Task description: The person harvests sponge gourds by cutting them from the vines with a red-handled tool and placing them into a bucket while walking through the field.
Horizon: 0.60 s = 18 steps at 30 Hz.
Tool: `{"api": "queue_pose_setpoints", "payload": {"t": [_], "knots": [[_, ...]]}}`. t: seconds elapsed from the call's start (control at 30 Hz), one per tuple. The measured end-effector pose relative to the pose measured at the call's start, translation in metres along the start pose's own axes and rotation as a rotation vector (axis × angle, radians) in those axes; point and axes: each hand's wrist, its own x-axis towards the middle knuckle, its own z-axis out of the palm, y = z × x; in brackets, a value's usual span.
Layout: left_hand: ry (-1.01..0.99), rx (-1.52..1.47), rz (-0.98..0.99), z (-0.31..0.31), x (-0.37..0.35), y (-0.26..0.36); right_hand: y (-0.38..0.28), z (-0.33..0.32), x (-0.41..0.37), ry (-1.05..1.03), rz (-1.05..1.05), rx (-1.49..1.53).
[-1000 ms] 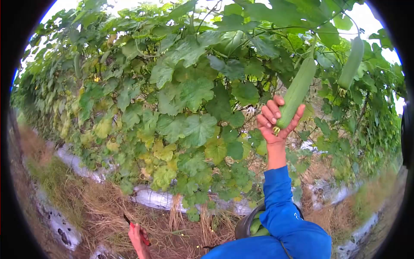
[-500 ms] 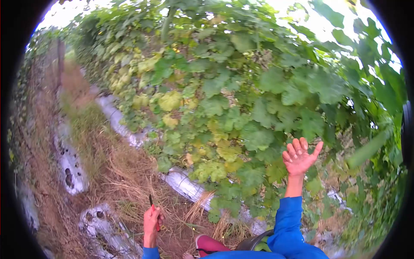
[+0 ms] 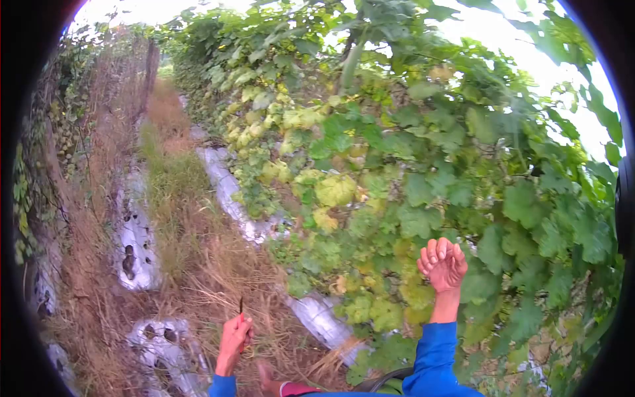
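Note:
In the head view, my left hand (image 3: 233, 341) is low and left of centre, closed around the red handle of a small knife (image 3: 241, 308). Its dark, narrow blade points upward. My right hand (image 3: 444, 266) is raised before the vines with its palm toward me. The fingers curl loosely, and nothing shows in them. Broad green and yellowing leaves (image 3: 423, 221) are just behind it. A long green gourd (image 3: 350, 66) hangs among the foliage near the top.
Silvery plastic mulch (image 3: 324, 324) runs along the base of the vines. More torn mulch (image 3: 137, 258) lies to the left, beside dry grass (image 3: 225, 264). At the bottom edge are a dark container rim (image 3: 387, 380) and a pink boot (image 3: 297, 389).
The view has swung left, so the vines and path appear farther right. My right hand's fingers have curled inward from a spread pose. My left hand keeps the knife.

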Motion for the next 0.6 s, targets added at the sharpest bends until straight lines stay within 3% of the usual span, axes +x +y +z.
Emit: {"api": "queue_pose_setpoints", "payload": {"t": [0.13,0.3,0.6], "knots": [[0.061,-0.086,0.007,-0.028,0.087,0.015,0.055,-0.009,0.08,0.061,0.08,-0.024],[0.139,-0.108,0.005,-0.064,0.124,0.04,0.11,-0.007,0.18,0.016,0.161,-0.082],[0.286,-0.26,-0.035,-0.156,0.199,0.028,0.255,0.04,0.336,-0.155,0.308,-0.014]]}}
